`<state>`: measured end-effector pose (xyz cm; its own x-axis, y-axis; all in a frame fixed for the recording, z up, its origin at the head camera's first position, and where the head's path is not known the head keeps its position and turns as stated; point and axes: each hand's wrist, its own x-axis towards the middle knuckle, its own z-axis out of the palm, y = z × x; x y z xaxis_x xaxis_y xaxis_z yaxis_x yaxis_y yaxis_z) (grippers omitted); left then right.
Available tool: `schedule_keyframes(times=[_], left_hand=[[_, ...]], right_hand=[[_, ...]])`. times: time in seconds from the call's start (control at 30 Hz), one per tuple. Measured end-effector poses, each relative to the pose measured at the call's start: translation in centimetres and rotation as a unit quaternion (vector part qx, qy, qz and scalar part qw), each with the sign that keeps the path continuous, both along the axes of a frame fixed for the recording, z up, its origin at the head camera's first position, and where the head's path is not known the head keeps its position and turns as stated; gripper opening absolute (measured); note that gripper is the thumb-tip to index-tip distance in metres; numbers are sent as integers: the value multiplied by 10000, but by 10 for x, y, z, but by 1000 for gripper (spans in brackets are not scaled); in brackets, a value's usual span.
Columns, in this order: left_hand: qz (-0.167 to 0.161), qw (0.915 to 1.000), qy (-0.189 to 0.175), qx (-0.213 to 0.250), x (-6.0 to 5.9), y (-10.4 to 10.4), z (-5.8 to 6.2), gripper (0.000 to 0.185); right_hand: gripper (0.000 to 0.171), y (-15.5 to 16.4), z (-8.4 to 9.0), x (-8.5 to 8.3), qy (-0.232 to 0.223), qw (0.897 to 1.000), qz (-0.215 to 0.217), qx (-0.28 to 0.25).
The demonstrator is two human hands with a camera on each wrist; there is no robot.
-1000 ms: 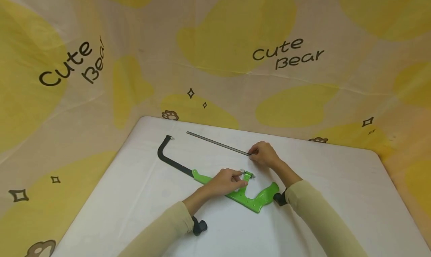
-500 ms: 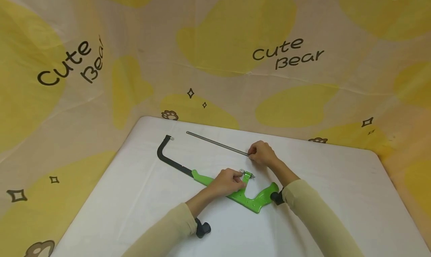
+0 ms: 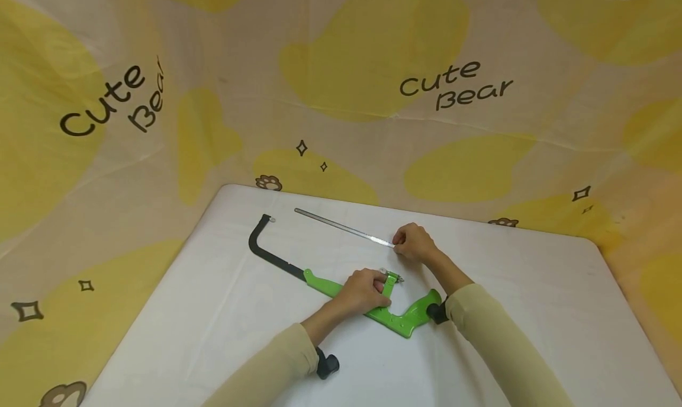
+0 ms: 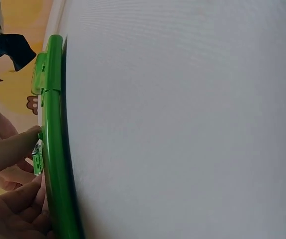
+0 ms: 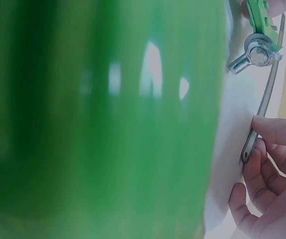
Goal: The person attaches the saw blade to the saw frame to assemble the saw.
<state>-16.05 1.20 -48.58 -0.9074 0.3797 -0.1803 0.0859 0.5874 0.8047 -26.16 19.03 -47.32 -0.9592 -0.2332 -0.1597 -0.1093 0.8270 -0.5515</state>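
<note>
A hacksaw frame (image 3: 272, 261) with a black bow and a green handle (image 3: 421, 312) lies across the white table. My left hand (image 3: 360, 291) holds it at the short green arm (image 3: 391, 284) that carries the blade pin; in the left wrist view, thumb and fingers (image 4: 16, 149) stand on either side of that arm. Beyond it, my right hand (image 3: 415, 244) pinches the near end of a loose hacksaw blade (image 3: 341, 226). The right wrist view shows the blade's holed end (image 5: 246, 155) between thumb and fingertips, with the wing nut (image 5: 258, 54) above.
The white table (image 3: 213, 336) has a rounded far edge backed by a yellow patterned cloth (image 3: 346, 69). Black wrist-camera mounts (image 3: 327, 364) hang beneath both forearms, the right one overlapping the handle's end in the head view.
My left hand has shifted slightly right and toward me, its thumb lower along the green arm. The blade has turned a little and now catches the light; my right hand stays put.
</note>
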Motion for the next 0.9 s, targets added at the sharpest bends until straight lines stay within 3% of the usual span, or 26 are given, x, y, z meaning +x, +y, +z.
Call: schedule_keyframes(times=[0.3,0.6,0.9], left_hand=[[259,9995,-54,-184,3,5,1,44],[244,9994,7,-259,3,6,1,45],[158,9993,105,-315,2,5,-2,39]], right_hand=[[6,1,1,1,21,10000,-33,-75],[11,8,0,0,35,9971,499,-577],[17,13,6,-2,-774,9900,625,-1001]])
